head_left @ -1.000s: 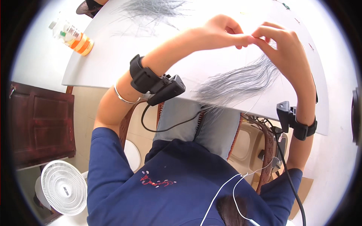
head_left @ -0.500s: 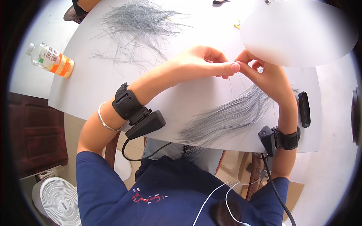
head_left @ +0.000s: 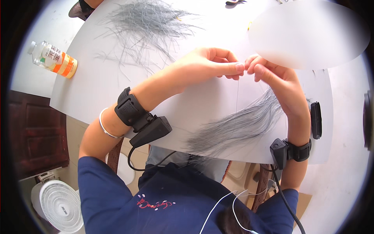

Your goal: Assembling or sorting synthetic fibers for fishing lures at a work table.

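Note:
My left hand (head_left: 212, 66) is closed in a pinch, thumb pressed to the fingers. A thin grey strand (head_left: 237, 95) hangs from its fingertips. My right hand (head_left: 278, 78) meets it tip to tip, its fingers curled in close; what they hold is too small to make out. Below the hands, a long bundle of grey strands (head_left: 237, 123) lies across the white table (head_left: 187, 105), its loose ends reaching the near edge. A second, messier pile of grey strands (head_left: 150, 19) lies at the far left.
An orange-labelled plastic bottle (head_left: 54, 60) lies at the table's left edge. Dark-handled pliers (head_left: 235, 2) are at the far side. A black case-like object (head_left: 316, 120) sits by my right forearm. A pale blurred oval (head_left: 307, 35) covers the far right. A white fan (head_left: 61, 206) stands lower left.
My right thumb has drawn back from the left thumb and parted from its own index finger, which now reaches toward the left fingertips. My left hand stays nearly in place, still pinching.

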{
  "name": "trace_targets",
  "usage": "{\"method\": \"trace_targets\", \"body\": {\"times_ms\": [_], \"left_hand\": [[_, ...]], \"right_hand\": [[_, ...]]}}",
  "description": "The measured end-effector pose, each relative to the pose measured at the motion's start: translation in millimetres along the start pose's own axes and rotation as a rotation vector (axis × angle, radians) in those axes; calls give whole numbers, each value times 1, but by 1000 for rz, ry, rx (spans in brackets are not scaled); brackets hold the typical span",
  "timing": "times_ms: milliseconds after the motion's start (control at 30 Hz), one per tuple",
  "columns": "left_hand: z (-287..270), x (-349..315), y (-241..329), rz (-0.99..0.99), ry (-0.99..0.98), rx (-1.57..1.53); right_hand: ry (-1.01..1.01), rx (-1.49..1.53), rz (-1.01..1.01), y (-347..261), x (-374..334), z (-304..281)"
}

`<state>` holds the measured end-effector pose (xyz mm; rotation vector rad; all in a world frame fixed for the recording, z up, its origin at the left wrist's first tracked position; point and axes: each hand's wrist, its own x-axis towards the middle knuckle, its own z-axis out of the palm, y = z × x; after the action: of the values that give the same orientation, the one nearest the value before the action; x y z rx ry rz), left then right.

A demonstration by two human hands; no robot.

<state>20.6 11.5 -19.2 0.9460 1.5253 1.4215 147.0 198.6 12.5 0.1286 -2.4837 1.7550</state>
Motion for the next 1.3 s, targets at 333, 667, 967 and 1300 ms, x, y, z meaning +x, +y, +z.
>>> {"method": "trace_targets", "body": {"times_ms": [333, 667, 967, 1300], "left_hand": [[-3, 6, -10, 74, -49, 72], [4, 7, -14, 118, 126, 157], [0, 8, -18, 220, 129, 127], [-47, 23, -7, 215, 453, -96]], "right_hand": [[115, 347, 31, 31, 5, 8], [246, 44, 4, 29, 1, 11], [156, 44, 78, 20, 0, 19], [-61, 149, 320, 9, -4, 22]]}}
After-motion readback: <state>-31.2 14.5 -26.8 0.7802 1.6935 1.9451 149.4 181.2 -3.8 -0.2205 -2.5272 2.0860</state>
